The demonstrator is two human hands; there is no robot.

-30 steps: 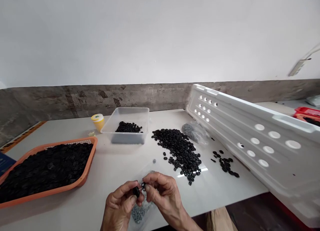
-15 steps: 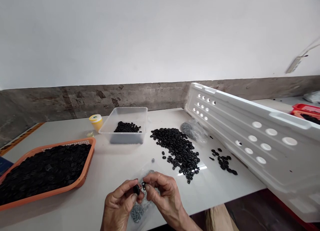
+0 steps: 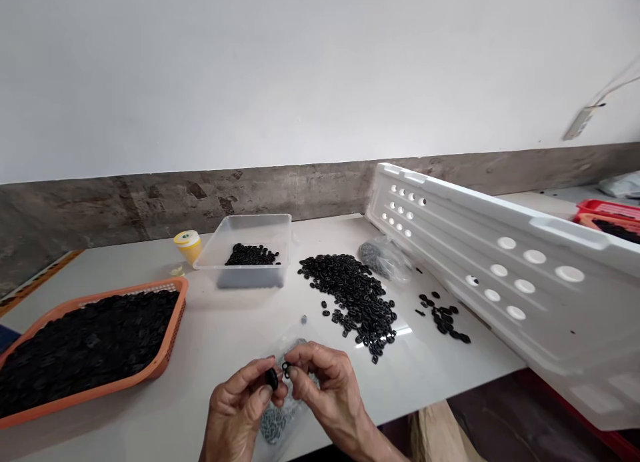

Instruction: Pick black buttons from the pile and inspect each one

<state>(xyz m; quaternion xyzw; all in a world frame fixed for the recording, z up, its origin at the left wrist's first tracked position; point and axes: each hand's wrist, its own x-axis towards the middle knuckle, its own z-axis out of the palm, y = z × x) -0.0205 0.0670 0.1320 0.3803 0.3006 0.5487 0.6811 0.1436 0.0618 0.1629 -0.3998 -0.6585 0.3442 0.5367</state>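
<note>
My left hand [image 3: 240, 402] pinches a round black plastic piece [image 3: 271, 379] between thumb and fingers. Facing it, my right hand [image 3: 327, 385] grips a small black ring-shaped piece [image 3: 286, 367] at its fingertips. The two pieces are close together, with a narrow gap between them. Under both hands lies a clear plastic bag of small metal parts [image 3: 274, 422], partly hidden by the fingers. Beyond my right hand spreads a pile of small black oval pieces [image 3: 350, 295] on the white table [image 3: 225, 329].
At left stands an orange basket [image 3: 181, 315] heaped with black parts. Behind are a clear bin [image 3: 240, 267] holding black pieces and a yellow cup-like container [image 3: 189, 249]. A long white perforated plastic panel [image 3: 470, 235] leans along the right, near a second bag [image 3: 383, 259] and scattered black pieces [image 3: 445, 319].
The view has shifted slightly, so the surroundings sit a little further left. Both hands keep their hold on the black pieces, almost unmoved.
</note>
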